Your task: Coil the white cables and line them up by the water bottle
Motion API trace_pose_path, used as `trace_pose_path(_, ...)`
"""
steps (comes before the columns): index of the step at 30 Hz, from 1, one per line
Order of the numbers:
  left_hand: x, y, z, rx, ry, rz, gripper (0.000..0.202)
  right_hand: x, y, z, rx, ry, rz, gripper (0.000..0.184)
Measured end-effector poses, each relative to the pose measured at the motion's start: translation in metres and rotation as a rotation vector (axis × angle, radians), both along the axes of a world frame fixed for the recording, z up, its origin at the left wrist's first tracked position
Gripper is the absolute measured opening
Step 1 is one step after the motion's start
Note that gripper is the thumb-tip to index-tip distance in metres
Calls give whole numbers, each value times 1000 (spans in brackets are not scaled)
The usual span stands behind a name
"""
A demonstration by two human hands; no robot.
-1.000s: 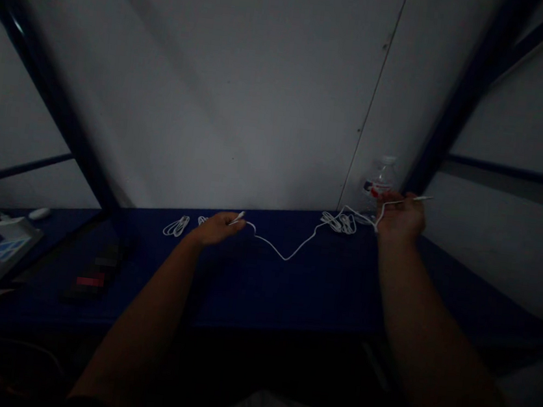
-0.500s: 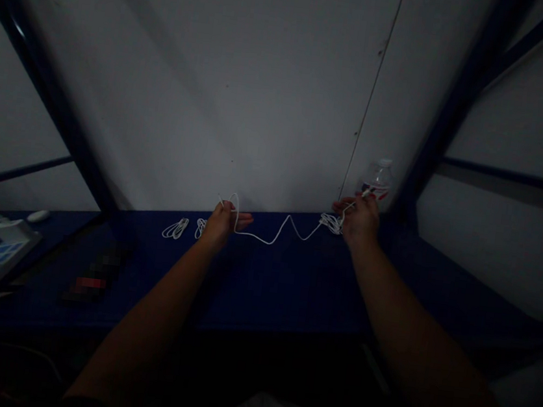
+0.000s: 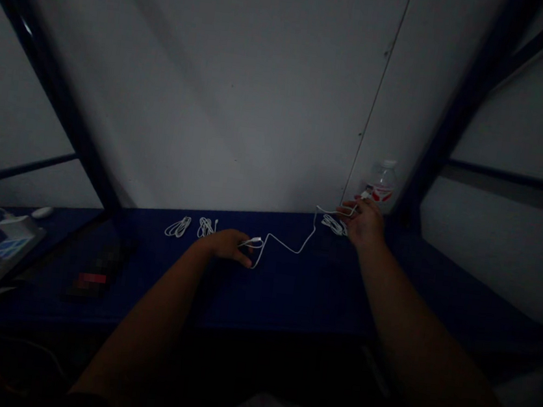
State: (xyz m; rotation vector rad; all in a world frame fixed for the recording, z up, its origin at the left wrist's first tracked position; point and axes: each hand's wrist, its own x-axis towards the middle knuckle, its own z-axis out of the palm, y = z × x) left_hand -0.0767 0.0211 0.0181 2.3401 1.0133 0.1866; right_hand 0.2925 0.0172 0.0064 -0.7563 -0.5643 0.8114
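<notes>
A thin white cable [image 3: 290,250] runs in loose bends between my two hands above the blue shelf [image 3: 285,296]. My left hand [image 3: 231,246] is closed on one end, where a small loop and a pale plug stick out past the fingers. Farther right, my right hand [image 3: 365,221] pinches the other end, with a white connector showing above the fingertips. Just left of that hand lies a coiled white cable bundle [image 3: 332,225]. Two more bundles, a looped one [image 3: 178,226] and another [image 3: 207,227], lie to the left of my left hand.
A clear plastic bottle [image 3: 385,177] stands behind my right hand against the grey wall [image 3: 264,98]. At left are a white power strip with plugs [image 3: 17,240], a white mouse-like object [image 3: 42,212] and a blurred dark item [image 3: 97,272]. Blue frame posts [image 3: 45,80] flank the shelf.
My left hand has turned over and moved right and down with its cable end, uncovering the second bundle. The right hand keeps its cable end nearly in place.
</notes>
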Motion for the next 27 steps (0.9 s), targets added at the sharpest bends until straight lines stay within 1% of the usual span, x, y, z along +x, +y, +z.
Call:
trace_pose_path(2,5,-4,0,-5,58,-69,40,5,0,1,11,17,-9,11)
trace_pose_path(6,17,-14,-3,-8,103,-155,34,22,4,-2,20,65,-49,8)
trace_pose_path(9,22,-21,-1,31,58,-224,34,35,7,-5,14,97,-82,11)
trace_pose_path(11,22,-23,1,51,7,-234,36,40,7,-6,13,105,-100,13)
trace_pose_path(12,21,-24,3,37,-19,-223,36,42,8,-6,12,104,-108,13)
trace_pose_path(14,19,-23,6,-56,-91,-164,36,43,7,-6,7,101,-121,13)
trace_pose_path(16,17,-21,9,-158,-221,-72,36,42,7,-5,-6,100,-133,13)
trace_pose_path(18,16,-19,10,-172,-410,27,33,38,7,-4,-27,98,-136,13)
trace_pose_path(20,15,-17,10,-103,-576,107,37,34,7,-3,-57,88,-132,10)
trace_pose_path(21,15,-15,10,-58,-626,145,41,33,7,-3,-70,81,-135,8)
trace_pose_path(24,15,-9,7,67,-657,268,42,28,8,-3,-108,52,-176,5)
trace_pose_path(27,13,2,2,135,-714,395,43,26,10,-6,-130,-3,-247,7)
